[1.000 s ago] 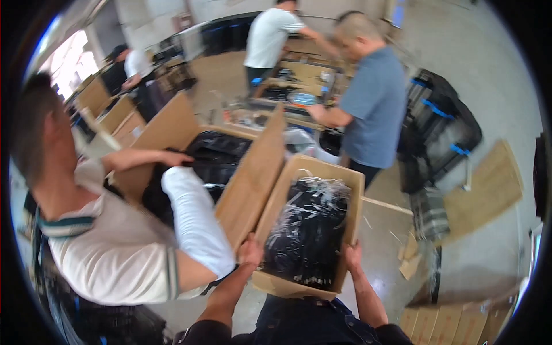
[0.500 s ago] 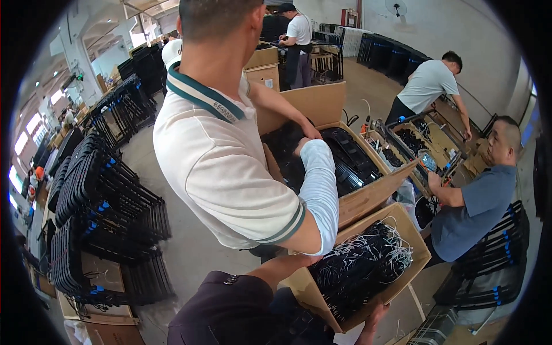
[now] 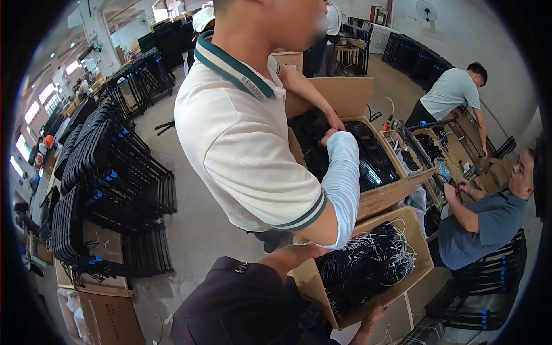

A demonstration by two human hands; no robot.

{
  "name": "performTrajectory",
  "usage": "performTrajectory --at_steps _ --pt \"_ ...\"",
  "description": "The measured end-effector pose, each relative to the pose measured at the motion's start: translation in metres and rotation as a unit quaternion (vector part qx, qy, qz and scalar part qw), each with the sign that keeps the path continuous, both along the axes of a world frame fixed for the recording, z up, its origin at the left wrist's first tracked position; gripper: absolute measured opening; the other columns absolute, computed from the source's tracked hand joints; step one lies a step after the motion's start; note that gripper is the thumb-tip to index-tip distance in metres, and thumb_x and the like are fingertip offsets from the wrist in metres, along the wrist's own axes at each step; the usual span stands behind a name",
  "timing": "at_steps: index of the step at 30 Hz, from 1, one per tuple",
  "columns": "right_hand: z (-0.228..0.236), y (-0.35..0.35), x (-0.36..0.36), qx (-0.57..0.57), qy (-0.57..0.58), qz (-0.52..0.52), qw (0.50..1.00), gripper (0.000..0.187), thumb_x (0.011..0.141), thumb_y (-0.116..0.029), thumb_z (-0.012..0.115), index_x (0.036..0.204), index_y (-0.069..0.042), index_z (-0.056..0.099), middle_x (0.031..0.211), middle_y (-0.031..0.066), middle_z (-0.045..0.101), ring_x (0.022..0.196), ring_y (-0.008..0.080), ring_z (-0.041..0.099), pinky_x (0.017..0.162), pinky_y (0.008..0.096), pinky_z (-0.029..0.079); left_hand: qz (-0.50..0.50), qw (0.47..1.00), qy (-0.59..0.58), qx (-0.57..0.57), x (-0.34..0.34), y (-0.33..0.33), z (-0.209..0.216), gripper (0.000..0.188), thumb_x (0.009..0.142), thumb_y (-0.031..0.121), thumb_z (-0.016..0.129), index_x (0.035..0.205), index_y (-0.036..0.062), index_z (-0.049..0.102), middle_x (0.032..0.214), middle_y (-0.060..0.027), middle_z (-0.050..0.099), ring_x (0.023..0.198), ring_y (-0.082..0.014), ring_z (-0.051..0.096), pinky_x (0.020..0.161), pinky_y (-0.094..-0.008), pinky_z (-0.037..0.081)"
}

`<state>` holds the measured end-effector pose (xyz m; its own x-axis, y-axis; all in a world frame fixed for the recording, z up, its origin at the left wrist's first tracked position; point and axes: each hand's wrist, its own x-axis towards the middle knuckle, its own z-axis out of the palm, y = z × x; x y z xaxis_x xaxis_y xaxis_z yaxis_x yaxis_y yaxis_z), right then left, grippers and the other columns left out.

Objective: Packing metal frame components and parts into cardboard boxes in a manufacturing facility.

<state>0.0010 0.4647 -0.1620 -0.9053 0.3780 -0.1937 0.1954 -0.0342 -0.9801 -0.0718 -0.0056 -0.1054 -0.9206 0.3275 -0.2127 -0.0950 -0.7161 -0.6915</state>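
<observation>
A cardboard box (image 3: pixel 309 283) full of black cables (image 3: pixel 359 273) with pale loose ends is held low in front of me, tilted. My right hand (image 3: pixel 374 317) grips its near right side, with the fingers partly under the edge. Across the box, my left hand (image 3: pixel 315 250) is at the upper left rim, its fingers mostly hidden beneath a co-worker's sleeved forearm (image 3: pixel 340 195). That co-worker, in a white polo shirt (image 3: pixel 247 155), stands right against the box and has both hands in a larger carton (image 3: pixel 382 192) of black plastic parts (image 3: pixel 371 150).
To the right, a person in a grey-blue shirt (image 3: pixel 477 230) works at a bench with trays of small parts (image 3: pixel 428 146); another person (image 3: pixel 451 92) bends behind it. Stacked black frames (image 3: pixel 95 155) line the left. A brown carton (image 3: pixel 109 322) stands at lower left.
The view has shifted, so the surroundings sit farther right. The polo-shirted co-worker's head has turned to the right. The grey-blue-shirted person's hands have come together. My grip on the box looks unchanged.
</observation>
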Motion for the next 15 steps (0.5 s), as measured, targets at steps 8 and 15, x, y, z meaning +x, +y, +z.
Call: performTrajectory --at_steps 8,15 --pt "0.065 -0.069 -0.006 0.003 -0.037 -0.023 0.999 0.052 0.092 -0.017 0.069 0.135 0.004 0.049 0.111 0.0136 0.065 0.095 0.0217 0.062 0.082 0.037 0.054 -0.302 0.257 0.025 -0.918 -0.004 -0.017 0.072 0.023 0.096 0.027 0.057 0.099 0.0063 0.048 0.084 -0.0212 0.066 0.079 -0.0432 0.063 0.071 -0.0589 0.048" --pt "0.085 -0.086 0.0 -0.027 -0.004 -0.067 0.997 0.045 0.089 -0.011 0.067 0.129 0.001 0.054 0.105 0.0106 0.065 0.088 0.0188 0.061 0.077 0.0345 0.052 -0.208 -0.099 0.115 -0.966 -0.008 -0.008 0.089 0.035 0.091 0.02 0.064 0.117 0.0045 0.047 0.094 -0.0274 0.071 0.088 -0.0502 0.069 0.083 -0.0624 0.053"
